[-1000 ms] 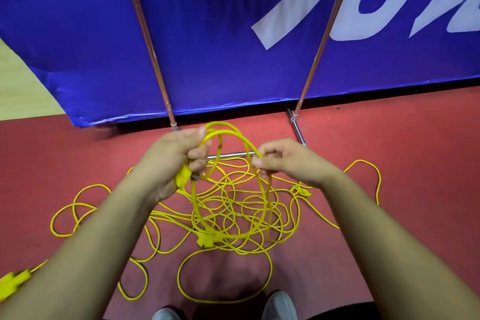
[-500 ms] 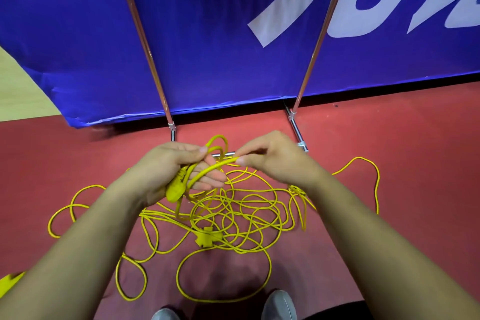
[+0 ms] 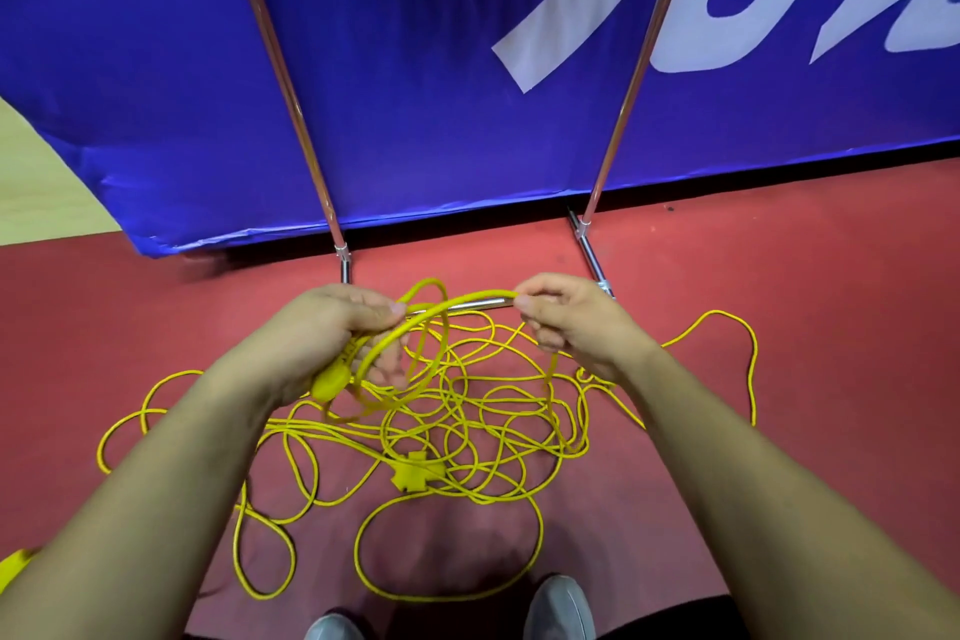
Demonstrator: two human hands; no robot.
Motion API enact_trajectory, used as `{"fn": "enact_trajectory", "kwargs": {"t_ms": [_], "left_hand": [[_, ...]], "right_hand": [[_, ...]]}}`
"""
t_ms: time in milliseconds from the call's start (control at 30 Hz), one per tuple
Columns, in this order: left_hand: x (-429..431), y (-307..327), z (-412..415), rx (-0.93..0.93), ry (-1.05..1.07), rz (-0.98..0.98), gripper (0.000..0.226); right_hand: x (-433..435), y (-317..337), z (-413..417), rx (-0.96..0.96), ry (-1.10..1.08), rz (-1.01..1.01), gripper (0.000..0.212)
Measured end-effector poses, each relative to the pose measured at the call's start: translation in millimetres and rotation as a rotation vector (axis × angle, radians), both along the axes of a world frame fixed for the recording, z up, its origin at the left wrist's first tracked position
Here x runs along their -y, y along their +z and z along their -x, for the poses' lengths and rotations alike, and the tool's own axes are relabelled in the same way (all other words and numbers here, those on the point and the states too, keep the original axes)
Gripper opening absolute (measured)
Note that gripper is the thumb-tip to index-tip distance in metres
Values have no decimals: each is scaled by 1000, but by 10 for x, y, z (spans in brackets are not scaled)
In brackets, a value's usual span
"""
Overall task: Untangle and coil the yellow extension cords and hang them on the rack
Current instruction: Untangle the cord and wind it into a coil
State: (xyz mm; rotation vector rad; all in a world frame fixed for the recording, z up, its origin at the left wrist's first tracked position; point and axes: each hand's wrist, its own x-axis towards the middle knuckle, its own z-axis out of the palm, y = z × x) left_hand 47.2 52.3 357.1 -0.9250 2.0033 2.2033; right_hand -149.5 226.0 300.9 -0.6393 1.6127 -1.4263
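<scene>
Red flooring (image 3: 779, 286) fills the lower half of my feed, and everything I am watching lies on it. Nearest to me, at the bottom edge, I see the toes of two grey shoes (image 3: 558, 608). A yellow piece (image 3: 13, 569) pokes in at the lower left edge, but I cannot tell what it is.

Just beyond the shoes the yellow extension cords (image 3: 467, 431) sprawl in a loose tangle across the middle of the frame. One big loop lies closest to the shoes and a long strand runs out to the right. A cross-shaped yellow socket block (image 3: 414, 470) sits in the middle of the tangle, with strands lying over and around it.

Above the tangle, both bare forearms reach in from the lower corners. The left hand (image 3: 337, 327) has its fingers curled round a few gathered loops of cord, and a yellow plug (image 3: 330, 382) hangs just below the palm. From that hand one strand arcs across to the right hand (image 3: 576, 322), which pinches it between thumb and forefinger. Another strand drops from that hand down into the pile.

Behind the hands, a chrome base bar (image 3: 467, 305) of the rack lies on the floor. Two slim uprights (image 3: 280, 68) rise from it toward the top of the frame. Farthest back hangs a blue banner (image 3: 415, 94) with large white lettering at the upper right, and a patch of pale floor (image 3: 36, 192) shows at the left edge.
</scene>
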Motion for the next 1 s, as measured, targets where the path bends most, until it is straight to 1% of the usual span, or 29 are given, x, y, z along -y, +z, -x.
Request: {"fn": "enact_trajectory", "kwargs": {"t_ms": [67,133,200,233,333,400,467,533,567,633,667,700,767,833,900,1000], "left_hand": [[-30,11,2,39,-7,-44,24],[-58,25,13,33,-8,-101,24],[-95,19,20,15,-20,-143,24],[-116,10,22,6,-34,-149,23],[-135,2,26,-31,-79,-88,24],[-100,20,21,-105,-11,-113,21],[-41,27,12,-156,102,-149,18],[-4,15,0,-149,167,-155,15],[7,3,-10,-130,166,-141,16],[15,6,-34,-71,108,-76,20],[15,17,-40,-41,75,-49,22],[16,31,-46,-16,55,-43,24],[8,52,-56,10,43,-95,25],[-26,53,-53,25,6,-148,31],[-73,26,-49,28,-56,-158,34],[-93,15,-40,-6,-125,-87,28]], "right_hand": [[45,77,-17,-97,15,-24,6],[88,249,-83,-267,98,-45,4],[149,427,-249,-411,200,-14,3],[190,481,-353,-451,239,18,4],[292,500,-525,-473,254,82,10],[267,421,-413,-451,244,30,15],[160,272,-210,-474,291,-64,18],[32,104,-54,-419,291,-130,17],[-9,46,-10,-372,264,-135,14],[-34,13,24,-324,196,-107,5],[-23,39,27,-330,150,-90,4],[-7,74,33,-354,107,-75,6],[35,193,10,-437,86,-47,7],[90,335,-91,-499,155,-34,8],[173,480,-269,-573,261,-18,9],[329,614,-536,-749,382,21,8]]}}
